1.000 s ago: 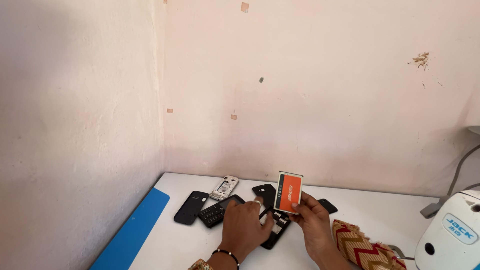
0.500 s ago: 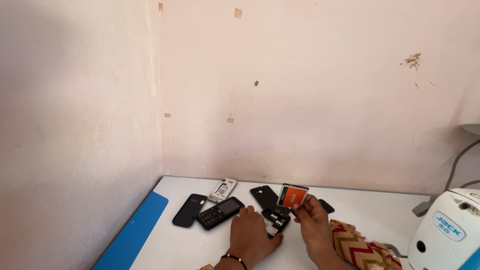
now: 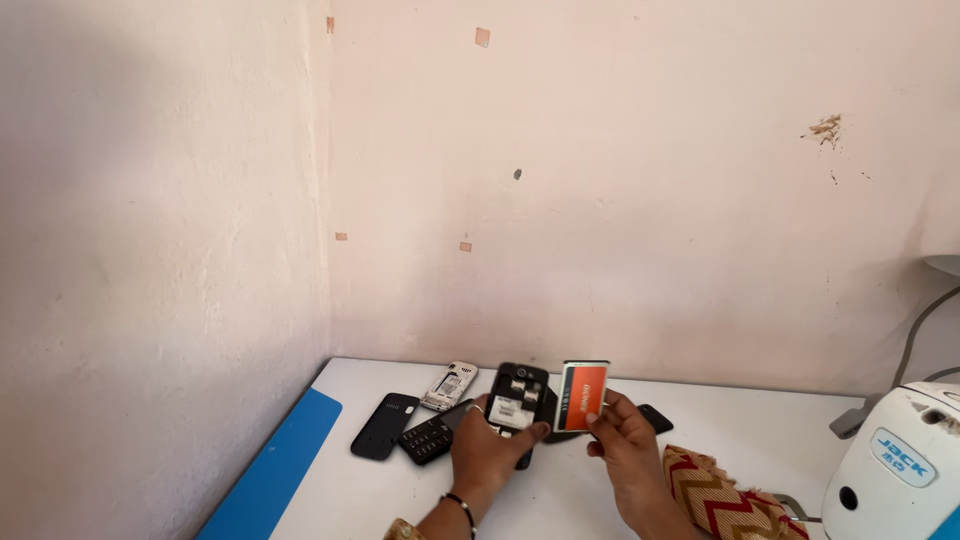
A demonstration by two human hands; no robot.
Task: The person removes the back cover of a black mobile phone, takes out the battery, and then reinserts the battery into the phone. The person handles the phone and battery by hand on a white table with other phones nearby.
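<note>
From the head view, the left hand [image 3: 487, 450] grips an opened black phone [image 3: 518, 402], its battery bay showing, above the counter [image 3: 760, 440] near its back edge. The right hand [image 3: 625, 440] pinches an orange battery [image 3: 581, 396] just beside it.

Orange battery [image 3: 581, 397], black phone [image 3: 518, 397], zigzag red-yellow cloth [image 3: 722, 496]
</note>
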